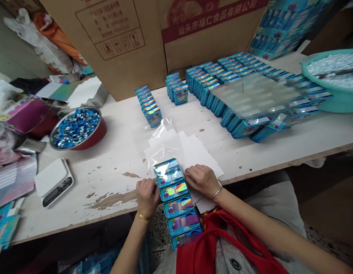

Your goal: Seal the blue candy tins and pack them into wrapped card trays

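Observation:
A row of small blue candy boxes (180, 205) with shiny tops runs from the table's front edge toward my body. Clear, glossy plastic that looks like a bag (167, 150) lies over the far end of the row and stretches onto the table beyond. At the row's left side my left hand (147, 195) is closed on the plastic's edge. Opposite it, my right hand (201, 179) is closed, pinching the plastic's edge at the right. My fingertips are partly hidden. Beneath the plastic, white sheets (197, 146) lie fanned out.
Blue box rows (149, 108) stand ahead, with a larger block of boxes (213, 76) at right under a stack of clear bags (256, 93). A teal basin (336, 101) holds pale pieces. At left are a bowl (92, 139) of blue caps and a white scale (52, 177). Cardboard (122, 68) stands behind.

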A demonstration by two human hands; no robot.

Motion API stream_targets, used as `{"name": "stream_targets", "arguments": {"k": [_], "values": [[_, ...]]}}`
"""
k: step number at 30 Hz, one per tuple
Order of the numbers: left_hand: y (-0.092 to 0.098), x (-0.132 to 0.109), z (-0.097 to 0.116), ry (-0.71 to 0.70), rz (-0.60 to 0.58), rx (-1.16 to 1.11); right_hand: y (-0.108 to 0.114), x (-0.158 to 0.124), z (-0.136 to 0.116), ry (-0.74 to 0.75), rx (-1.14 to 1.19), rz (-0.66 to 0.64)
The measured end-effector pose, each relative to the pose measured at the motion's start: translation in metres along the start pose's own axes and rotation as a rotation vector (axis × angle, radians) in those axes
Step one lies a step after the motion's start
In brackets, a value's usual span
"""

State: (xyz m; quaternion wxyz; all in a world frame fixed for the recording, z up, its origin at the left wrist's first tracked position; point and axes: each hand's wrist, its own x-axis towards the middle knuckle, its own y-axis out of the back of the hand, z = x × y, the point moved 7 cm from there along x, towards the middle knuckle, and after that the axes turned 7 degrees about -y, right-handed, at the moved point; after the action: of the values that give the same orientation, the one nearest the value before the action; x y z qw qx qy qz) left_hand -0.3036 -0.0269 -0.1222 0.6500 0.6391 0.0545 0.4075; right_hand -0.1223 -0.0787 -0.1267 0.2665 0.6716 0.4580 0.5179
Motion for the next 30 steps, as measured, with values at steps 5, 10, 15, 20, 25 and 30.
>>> {"name": "stream_targets", "arguments": {"k": [5, 10, 15, 20, 25, 30], "values": [[-0.004, 0.000, 0.007, -0.038, -0.115, 0.110, 0.000, -0.004, -0.003, 0.000, -0.026, -0.014], [0.016, -0.008, 0.037, -0.199, -0.192, 0.037, 0.014, -0.022, -0.012, 0.066, 0.054, -0.081], [0.030, -0.025, 0.063, -0.246, -0.231, -0.026, 0.026, -0.043, -0.013, 0.117, 0.128, -0.119], [0.035, -0.043, 0.089, -0.222, -0.272, -0.053, 0.033, -0.060, -0.011, 0.192, 0.195, -0.152], [0.047, -0.039, 0.095, -0.137, -0.462, -0.182, 0.037, -0.067, -0.007, 0.208, 0.235, -0.169], [0.089, 0.006, 0.028, 0.233, -0.100, -0.321, 0.034, -0.062, -0.001, 0.127, 0.220, -0.170]]}}
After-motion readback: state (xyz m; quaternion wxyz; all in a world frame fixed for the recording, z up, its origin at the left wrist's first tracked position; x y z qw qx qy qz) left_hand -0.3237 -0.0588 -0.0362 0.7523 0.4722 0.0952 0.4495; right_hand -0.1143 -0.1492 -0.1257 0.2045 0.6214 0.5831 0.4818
